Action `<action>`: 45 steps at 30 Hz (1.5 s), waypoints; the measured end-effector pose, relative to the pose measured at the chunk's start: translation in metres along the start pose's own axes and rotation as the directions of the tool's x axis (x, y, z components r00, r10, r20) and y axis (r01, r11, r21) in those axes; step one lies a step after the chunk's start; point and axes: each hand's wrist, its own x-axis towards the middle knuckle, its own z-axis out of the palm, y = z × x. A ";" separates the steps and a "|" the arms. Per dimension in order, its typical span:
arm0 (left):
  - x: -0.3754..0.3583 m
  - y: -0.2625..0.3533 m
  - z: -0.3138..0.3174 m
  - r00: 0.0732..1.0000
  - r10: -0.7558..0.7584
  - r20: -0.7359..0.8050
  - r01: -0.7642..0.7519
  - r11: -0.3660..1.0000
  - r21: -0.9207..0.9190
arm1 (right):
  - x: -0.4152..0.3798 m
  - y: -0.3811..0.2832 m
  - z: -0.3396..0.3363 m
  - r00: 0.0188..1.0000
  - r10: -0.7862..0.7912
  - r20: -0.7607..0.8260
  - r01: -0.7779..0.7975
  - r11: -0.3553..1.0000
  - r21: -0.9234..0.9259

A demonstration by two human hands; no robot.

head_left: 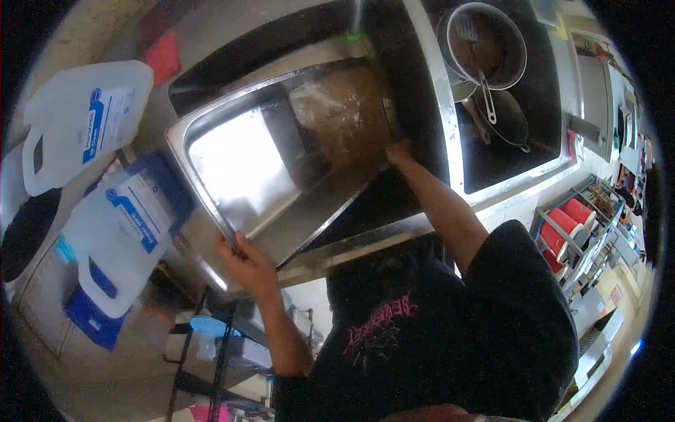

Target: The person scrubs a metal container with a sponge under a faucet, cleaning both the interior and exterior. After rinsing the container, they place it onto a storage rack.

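Note:
A large, deep stainless steel pan (281, 243) lies tilted over a dark sink basin (415, 77). Brownish, cloudy water with whitish foam shows in its far right part, and bright light reflects off its inside. My left hand (246, 264) grips the near left corner of the rim, thumb on top. At the right end of the pan, my right hand (399, 151) is closed on the edge; its fingers are partly hidden and blurred. A tap with a green tip (354, 37) is above the pan's far side.
In the right basin sit a pot (517, 60), a slotted turner (486, 91) and a frying pan (510, 119). Two large white jugs (67, 105) with blue labels stand at left, near a red cloth (163, 58). Red buckets (562, 232) are on a rack at right.

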 end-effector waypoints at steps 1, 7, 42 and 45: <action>0.001 0.000 -0.001 1.000 0.005 -0.001 -0.005 1.000 0.000 | 0.005 -0.002 -0.002 0.999 -0.034 -0.027 0.034 0.999 0.010; -0.001 -0.001 -0.002 0.999 -0.045 0.019 0.046 0.997 -0.057 | 0.118 -0.099 0.043 0.753 -0.367 -0.546 0.460 0.887 0.038; 0.011 0.009 0.003 1.000 -0.020 0.002 0.020 1.000 -0.023 | -0.031 -0.079 0.072 0.845 -0.191 0.499 0.511 0.559 -0.653; 0.009 0.008 0.004 0.999 -0.039 0.012 0.039 0.998 -0.039 | 0.010 -0.042 0.141 0.881 -0.240 0.409 0.446 0.713 -0.541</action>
